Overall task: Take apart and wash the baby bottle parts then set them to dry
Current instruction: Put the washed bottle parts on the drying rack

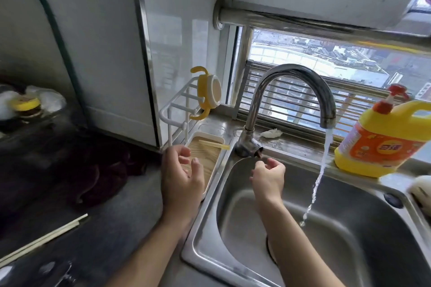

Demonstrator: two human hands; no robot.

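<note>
A steel sink [205, 216] under a bright window, and the tap [291, 72] is running a thin stream into the basin. The bottle's yellow-handled collar [207, 93] hangs on the white rack [177, 105] by the wall. The pale straw [213, 144] lies across the drying tray [207, 165] just below it. Your left hand [182, 177] hovers over that tray, fingers loose, holding nothing. Your right hand [268, 177] sits at the tap lever [257, 150], fingers softly curled and empty, though I can't tell whether they touch it. Careful here: the collar looks hooked by one handle only, so a knock to the rack could drop it. The straw overhangs the tray's edge and could roll into the sink. The detergent jug [382, 137] stands well clear on the right.
</note>
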